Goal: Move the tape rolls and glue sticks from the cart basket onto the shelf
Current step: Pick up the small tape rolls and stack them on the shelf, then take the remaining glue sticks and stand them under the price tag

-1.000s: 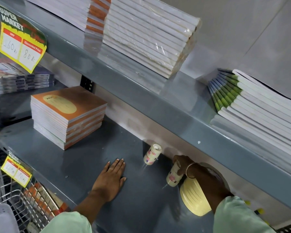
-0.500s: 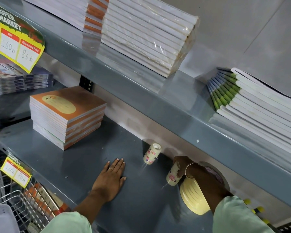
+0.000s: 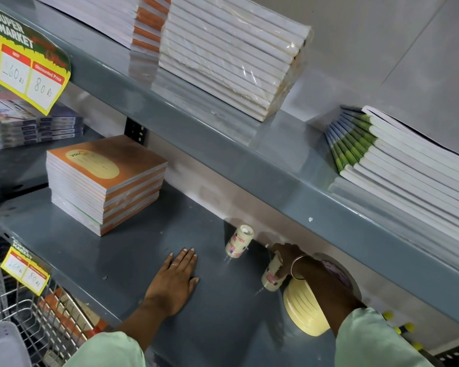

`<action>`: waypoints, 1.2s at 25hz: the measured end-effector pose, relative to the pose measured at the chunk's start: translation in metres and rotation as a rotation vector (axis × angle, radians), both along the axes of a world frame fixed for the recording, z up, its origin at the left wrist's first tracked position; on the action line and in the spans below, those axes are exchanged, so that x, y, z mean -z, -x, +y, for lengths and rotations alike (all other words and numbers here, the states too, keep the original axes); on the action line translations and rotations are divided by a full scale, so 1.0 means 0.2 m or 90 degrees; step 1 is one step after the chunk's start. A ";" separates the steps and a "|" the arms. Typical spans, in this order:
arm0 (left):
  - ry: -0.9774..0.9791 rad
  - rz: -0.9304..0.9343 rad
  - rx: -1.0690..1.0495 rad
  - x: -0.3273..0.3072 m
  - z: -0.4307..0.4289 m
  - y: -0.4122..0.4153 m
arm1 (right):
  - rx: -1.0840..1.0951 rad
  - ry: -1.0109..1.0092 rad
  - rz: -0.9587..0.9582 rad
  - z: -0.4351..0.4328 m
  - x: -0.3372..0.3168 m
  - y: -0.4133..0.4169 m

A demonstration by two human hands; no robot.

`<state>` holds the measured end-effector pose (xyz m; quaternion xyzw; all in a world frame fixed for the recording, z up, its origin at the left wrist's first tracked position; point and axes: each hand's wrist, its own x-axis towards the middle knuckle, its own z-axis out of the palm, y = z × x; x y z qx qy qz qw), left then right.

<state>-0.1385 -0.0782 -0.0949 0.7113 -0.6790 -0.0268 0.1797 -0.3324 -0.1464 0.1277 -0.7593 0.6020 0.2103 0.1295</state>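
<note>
Clear tape stack (image 3: pixel 272 274) (right hand (image 3: pixel 289 258) gripping)

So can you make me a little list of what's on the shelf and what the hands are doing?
left hand: flat on shelf, empty
right hand: grip on a tape stack
other tape stack: standing alone near the back
big yellow roll: under the right arm
orange books: stacked at left
basket: lower left
</note>
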 end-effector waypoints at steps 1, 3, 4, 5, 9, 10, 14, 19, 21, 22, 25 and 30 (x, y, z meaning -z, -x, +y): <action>0.009 -0.026 -0.006 0.01 0.00 0.00 | -0.009 0.001 0.002 0.00 0.00 0.00; -0.006 -0.052 -0.024 0.00 -0.01 0.01 | -0.024 0.031 -0.017 0.00 0.01 0.00; -0.021 -0.044 -0.017 -0.03 0.00 0.00 | -0.033 0.056 -0.044 0.01 0.01 -0.02; -0.032 -0.037 0.004 -0.06 -0.01 0.00 | -0.045 0.081 -0.088 0.02 0.02 -0.04; -0.093 0.244 0.008 -0.25 0.07 -0.06 | -0.167 0.218 -0.207 0.06 0.02 -0.29; -0.047 0.321 -0.018 -0.29 0.11 -0.09 | -0.207 0.302 -0.236 0.07 0.04 -0.38; 0.145 0.461 -0.206 -0.35 0.49 -0.43 | -0.335 0.380 -0.447 0.34 0.09 -0.91; 0.230 0.559 -0.525 -0.13 1.18 -0.96 | -0.481 0.199 -0.616 0.81 0.40 -1.60; 0.124 0.586 -0.680 0.06 1.48 -1.14 | -0.453 0.032 -0.612 1.02 0.65 -1.85; 0.013 0.579 -0.728 0.17 1.62 -1.20 | -0.421 -0.052 -0.586 1.12 0.81 -1.94; -0.312 0.543 -0.781 0.50 1.95 -1.29 | -0.308 -0.256 -0.483 1.42 1.29 -2.10; -0.366 0.582 -0.857 1.01 2.08 -1.19 | -0.160 -0.380 -0.211 1.80 2.02 -1.99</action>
